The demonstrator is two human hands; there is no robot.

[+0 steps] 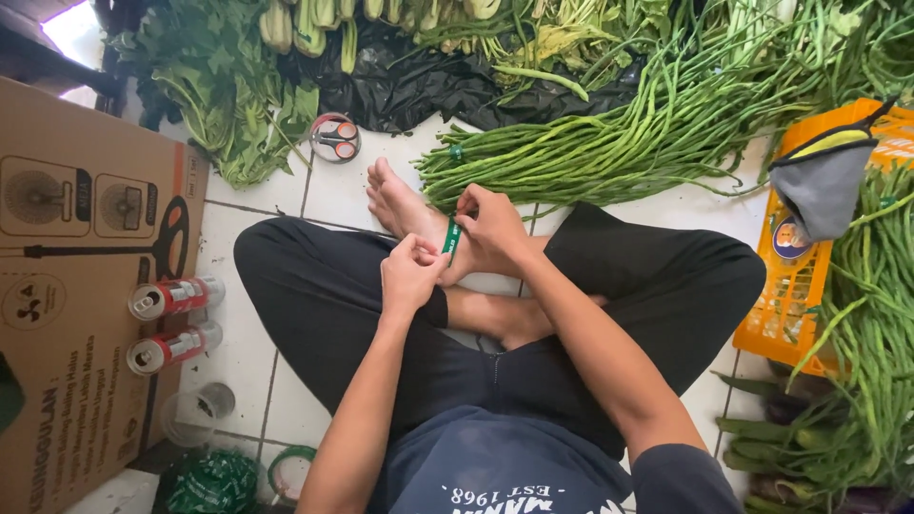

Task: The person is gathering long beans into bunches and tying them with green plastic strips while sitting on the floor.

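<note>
- The person sits cross-legged on the tiled floor (333,195), and both hands meet just above the bare foot (400,205)
- The left hand (409,276) is closed, its fingertips pinching the lower end of a short green tape strip (452,238)
- The right hand (490,228) is closed too, gripping the upper end of the same strip, so the strip stands nearly upright between the two hands
- To do this well, I think the strip must stay stretched and flat; if it twists, the sticky side can fold on itself
- The fingers should hold only the very ends, so the middle part stays clean
- The long beans (609,143) lie in a big pile on the floor just beyond the foot, and one bundle there already wears a green band (457,150)
- The scissors (335,138) rest near the leafy greens (228,105), apart from the hands, but within an arm's reach
- Two red cans (171,324) lie beside the cardboard box (67,286) on the person's left; they are well apart from the work
- An orange crate (790,295) stands on the right, with more beans beside it
</note>
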